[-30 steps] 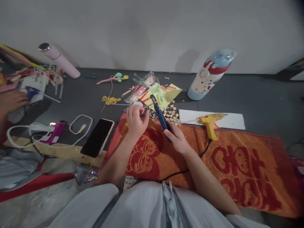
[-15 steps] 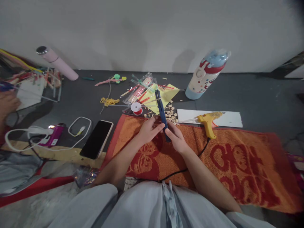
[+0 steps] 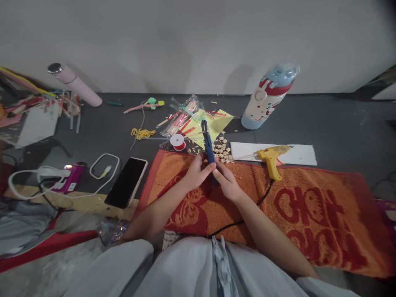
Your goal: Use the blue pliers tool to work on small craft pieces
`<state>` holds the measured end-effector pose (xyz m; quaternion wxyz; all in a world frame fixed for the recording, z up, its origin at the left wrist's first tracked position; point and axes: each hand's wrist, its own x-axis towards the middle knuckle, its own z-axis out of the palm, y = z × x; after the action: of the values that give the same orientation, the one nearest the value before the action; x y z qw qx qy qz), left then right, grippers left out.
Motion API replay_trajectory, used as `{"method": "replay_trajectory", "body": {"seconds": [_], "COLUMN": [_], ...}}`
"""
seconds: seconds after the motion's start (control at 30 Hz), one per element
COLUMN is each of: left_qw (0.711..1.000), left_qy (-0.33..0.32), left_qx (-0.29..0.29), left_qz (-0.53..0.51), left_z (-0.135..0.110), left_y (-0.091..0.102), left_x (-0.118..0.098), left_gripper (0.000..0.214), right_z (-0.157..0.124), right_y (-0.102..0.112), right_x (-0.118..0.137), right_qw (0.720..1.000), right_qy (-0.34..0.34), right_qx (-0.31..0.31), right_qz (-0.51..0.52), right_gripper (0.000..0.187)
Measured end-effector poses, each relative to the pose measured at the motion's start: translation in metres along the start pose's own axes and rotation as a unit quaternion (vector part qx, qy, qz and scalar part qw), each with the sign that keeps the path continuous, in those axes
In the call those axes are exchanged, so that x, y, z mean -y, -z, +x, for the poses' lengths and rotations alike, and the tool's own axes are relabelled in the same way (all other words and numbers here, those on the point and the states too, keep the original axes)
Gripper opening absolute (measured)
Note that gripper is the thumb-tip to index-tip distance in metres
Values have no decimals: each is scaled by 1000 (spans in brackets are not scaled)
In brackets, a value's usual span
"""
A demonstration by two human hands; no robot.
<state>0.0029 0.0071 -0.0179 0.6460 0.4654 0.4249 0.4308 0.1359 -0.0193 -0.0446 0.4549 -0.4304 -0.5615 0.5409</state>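
Note:
A narrow dark blue hand tool (image 3: 207,142) stands almost upright over the front edge of the towel, its short jaws pointing away from me. I cannot tell its exact kind. My left hand (image 3: 198,171) wraps its lower part from the left, thumb lying across the front. From the right, my right hand (image 3: 227,179) closes around the same part, and the two thumbs meet. A thin pale stick (image 3: 195,134) appears behind the jaws; whether it touches them is unclear. Small cut wooden pieces (image 3: 221,150) lie just beyond my hands.
An orange towel (image 3: 247,198) covers the near edge. On it and a white strip (image 3: 298,154) rests a yellow glue gun (image 3: 270,161). Around are a red thread spool (image 3: 177,142), yellow paper (image 3: 224,119), a bottle (image 3: 266,99), a phone (image 3: 126,182) and a white cable (image 3: 103,154).
The blue tool has shifted slightly left, still in both hands. At the far left, another person's hand has moved off the white sheet and out of sight.

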Motion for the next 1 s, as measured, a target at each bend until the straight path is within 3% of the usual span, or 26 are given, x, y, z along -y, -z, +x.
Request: {"method": "replay_trajectory", "body": {"seconds": [0.67,0.8,0.9,1.0], "left_qw": [999,996,959,866], "left_qy": [-2,-49,-151,-276], "left_qx": [-30,-32,-130,-219], "left_qz": [19,65,201,357], "left_z": [1,4,5,7], "left_y": [-1,4,16,31], "left_x": [6,2,-3,-11], "left_gripper": [58,56,31,25], "right_z": [1,0,-1,-3], "right_y": [1,5,8,11], "right_x": [1,3,1,-3], "right_qw": [1000,1000,999,996], "right_qy": [8,2,-6,-8], "right_qx": [-6,4,-10,-21], "right_qz": [1,-8,-42,-81], "right_gripper": [62,61,64,66]}}
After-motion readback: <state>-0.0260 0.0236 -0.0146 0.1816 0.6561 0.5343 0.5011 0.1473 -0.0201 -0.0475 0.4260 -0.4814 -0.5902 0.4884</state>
